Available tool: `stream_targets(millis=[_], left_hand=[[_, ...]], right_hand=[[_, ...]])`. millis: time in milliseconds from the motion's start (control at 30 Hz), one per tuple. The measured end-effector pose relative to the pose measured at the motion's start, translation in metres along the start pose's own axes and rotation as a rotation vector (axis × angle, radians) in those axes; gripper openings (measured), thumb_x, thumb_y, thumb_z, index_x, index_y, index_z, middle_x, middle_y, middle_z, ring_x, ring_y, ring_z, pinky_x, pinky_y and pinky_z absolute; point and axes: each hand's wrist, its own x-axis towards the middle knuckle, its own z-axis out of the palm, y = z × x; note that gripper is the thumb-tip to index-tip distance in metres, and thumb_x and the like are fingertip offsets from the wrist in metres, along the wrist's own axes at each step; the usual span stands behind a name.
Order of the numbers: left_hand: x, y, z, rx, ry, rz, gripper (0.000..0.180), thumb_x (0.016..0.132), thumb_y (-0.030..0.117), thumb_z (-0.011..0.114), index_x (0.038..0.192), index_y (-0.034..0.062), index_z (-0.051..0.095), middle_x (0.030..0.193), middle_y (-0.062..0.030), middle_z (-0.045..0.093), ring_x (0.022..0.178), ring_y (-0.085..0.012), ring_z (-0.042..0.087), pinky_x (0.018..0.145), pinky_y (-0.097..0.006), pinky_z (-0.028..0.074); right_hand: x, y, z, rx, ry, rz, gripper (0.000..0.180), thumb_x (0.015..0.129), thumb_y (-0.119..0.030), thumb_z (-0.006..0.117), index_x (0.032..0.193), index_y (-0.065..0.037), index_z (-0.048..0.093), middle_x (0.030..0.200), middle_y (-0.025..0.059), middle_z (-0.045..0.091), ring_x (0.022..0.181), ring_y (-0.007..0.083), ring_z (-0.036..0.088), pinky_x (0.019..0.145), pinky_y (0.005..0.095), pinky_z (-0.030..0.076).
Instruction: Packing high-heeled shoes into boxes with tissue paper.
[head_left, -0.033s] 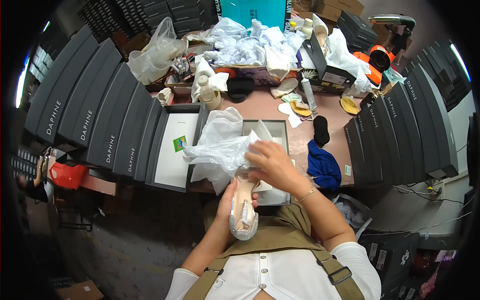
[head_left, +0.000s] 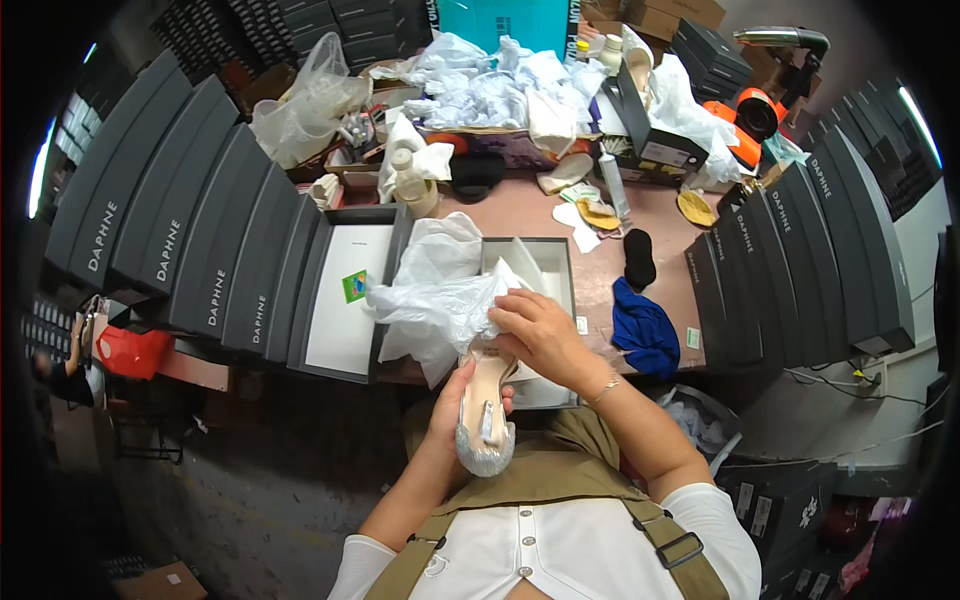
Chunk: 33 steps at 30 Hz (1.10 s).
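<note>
We look down at our two bare hands over a bench (head_left: 665, 215). Our left hand (head_left: 446, 405) is closed around the middle of a glittery, pale shoe (head_left: 484, 430), thumb on its left side, fingertips showing on its right. The shoe is in front of our body, sole down and insole facing us; its long axis runs nearly straight away from us, toe nearest, heel end at the white paper (head_left: 428, 300).

Our right hand (head_left: 545, 335) is nearer that heel end, coming in from the right above it. Its fingers are bent and slightly apart over the paper; we cannot tell whether they pinch it. An open box (head_left: 572, 290) lies just beyond, partly under the right hand. Dark boxes (head_left: 190, 225) stand to the left.
</note>
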Motion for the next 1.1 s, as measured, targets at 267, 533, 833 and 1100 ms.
stream_targets(millis=[267,533,833,1100], left_hand=[[0.012,-0.008,-0.028,-0.243,-0.133,-0.282,0.046,0.097,0.03,0.039,0.128,-0.0047,0.043,0.111,-0.0217,0.058,0.075,-0.0213,0.062,0.065,-0.029,0.057],[0.011,-0.002,-0.012,-0.491,-0.218,-0.582,0.05,0.094,0.023,0.041,0.13,-0.0114,0.034,0.104,-0.0216,0.054,0.071,-0.0242,0.058,0.07,-0.03,0.059],[0.014,-0.011,-0.007,0.105,-0.204,-0.435,0.057,0.09,0.035,0.045,0.126,-0.0092,0.042,0.098,-0.0194,0.056,0.066,-0.0214,0.059,0.053,-0.03,0.057],[0.035,-0.039,0.026,0.265,-0.117,-0.39,0.057,0.089,0.037,0.046,0.126,-0.007,0.045,0.093,-0.0181,0.059,0.066,-0.0224,0.061,0.051,-0.029,0.056]], right_hand=[[-0.027,0.002,0.019,0.09,-0.088,0.162,0.025,0.074,-0.01,0.067,0.097,-0.004,0.06,0.101,0.0097,0.06,0.1,0.0292,0.057,0.083,0.038,0.049],[-0.035,0.006,0.007,0.75,0.24,0.562,0.014,0.086,-0.01,0.063,0.099,-0.004,0.062,0.093,0.0023,0.063,0.084,0.0124,0.059,0.075,0.0268,0.048],[-0.171,0.066,-0.117,0.438,0.821,0.862,0.017,0.092,-0.016,0.061,0.099,-0.001,0.064,0.087,-0.0013,0.061,0.076,0.004,0.052,0.068,0.0202,0.045],[-0.424,0.067,-0.114,-0.862,-0.269,1.359,0.014,0.08,-0.014,0.056,0.081,-0.011,0.07,0.088,0.0139,0.064,0.092,0.0328,0.061,0.073,0.0451,0.047]])
